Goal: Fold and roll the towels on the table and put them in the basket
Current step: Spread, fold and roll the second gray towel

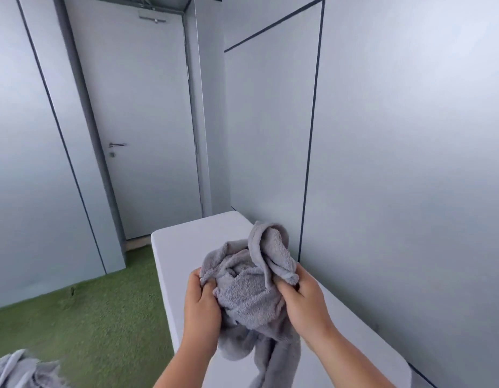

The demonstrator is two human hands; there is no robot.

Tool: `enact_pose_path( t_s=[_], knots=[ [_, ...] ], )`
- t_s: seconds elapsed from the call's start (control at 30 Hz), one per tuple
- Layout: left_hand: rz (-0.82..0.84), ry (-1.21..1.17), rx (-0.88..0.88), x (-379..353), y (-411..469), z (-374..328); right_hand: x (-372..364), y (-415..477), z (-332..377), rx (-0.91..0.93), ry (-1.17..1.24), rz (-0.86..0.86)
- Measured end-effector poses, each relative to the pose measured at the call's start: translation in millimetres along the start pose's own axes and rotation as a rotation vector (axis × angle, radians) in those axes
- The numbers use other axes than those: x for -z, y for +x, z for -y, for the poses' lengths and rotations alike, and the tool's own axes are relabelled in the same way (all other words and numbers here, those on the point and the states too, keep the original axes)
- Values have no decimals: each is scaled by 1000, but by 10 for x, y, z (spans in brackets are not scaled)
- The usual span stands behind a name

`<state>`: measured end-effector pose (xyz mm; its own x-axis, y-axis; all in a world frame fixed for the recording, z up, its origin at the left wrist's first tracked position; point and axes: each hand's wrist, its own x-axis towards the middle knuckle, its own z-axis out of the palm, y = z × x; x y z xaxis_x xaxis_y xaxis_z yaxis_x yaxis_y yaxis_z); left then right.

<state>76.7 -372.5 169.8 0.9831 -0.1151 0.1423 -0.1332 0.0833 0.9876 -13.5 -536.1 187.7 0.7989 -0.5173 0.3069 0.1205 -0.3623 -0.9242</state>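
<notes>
Left hand (201, 309) and right hand (304, 301) both pinching a crumpled grey towel (248, 292) above the table (181, 247) — tail dangling toward 6 o'clock, likely to snag and spoil the fold.

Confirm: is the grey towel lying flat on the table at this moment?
No: the grey towel is bunched up and held above the table by the left hand and right hand.

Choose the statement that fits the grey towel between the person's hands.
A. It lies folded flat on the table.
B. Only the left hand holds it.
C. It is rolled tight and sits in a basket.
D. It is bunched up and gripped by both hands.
D: the grey towel is crumpled, with the left hand and the right hand each gripping a side above the white table.
</notes>
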Motion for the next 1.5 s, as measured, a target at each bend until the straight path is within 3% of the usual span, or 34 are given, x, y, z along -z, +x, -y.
enact_pose_path(
  t_s=[0.23,0.33,0.43,0.6,0.73,0.83,0.93,1.07,1.17,1.27,1.33,1.4,1.5],
  knots=[
    [52,-94,84,-718,181,65,458,552,-409,-98,-20,48],
    [81,123,102,-728,317,373,493,659,-692,-171,-83,139],
    [127,418,224,-623,430,971,550,654,-1118,-291,-298,215],
    [442,809,417,-473,414,1854,622,511,-1855,-431,-677,418],
    [500,922,370,-512,427,1961,618,530,-2011,-476,-727,480],
    [403,1034,283,-576,509,1876,644,635,-2046,-527,-676,556],
    [250,1046,48,-717,569,1735,715,775,-2124,-501,-619,635],
    [209,1022,-138,-1086,582,1612,893,1021,-2212,-580,-306,444],
    [301,1000,-68,-1530,500,1589,1019,1241,-2510,-511,-386,448],
    [497,1070,137,-1975,384,1708,1059,1372,-2808,-334,-634,648],
    [588,1241,238,-2204,311,1843,1032,1412,-2993,-174,-734,804],
    [599,1383,265,-2291,256,1924,957,1386,-3080,-19,-800,924],
    [495,1254,258,-2317,191,1903,875,1340,-3206,191,-762,982]
  ],
)
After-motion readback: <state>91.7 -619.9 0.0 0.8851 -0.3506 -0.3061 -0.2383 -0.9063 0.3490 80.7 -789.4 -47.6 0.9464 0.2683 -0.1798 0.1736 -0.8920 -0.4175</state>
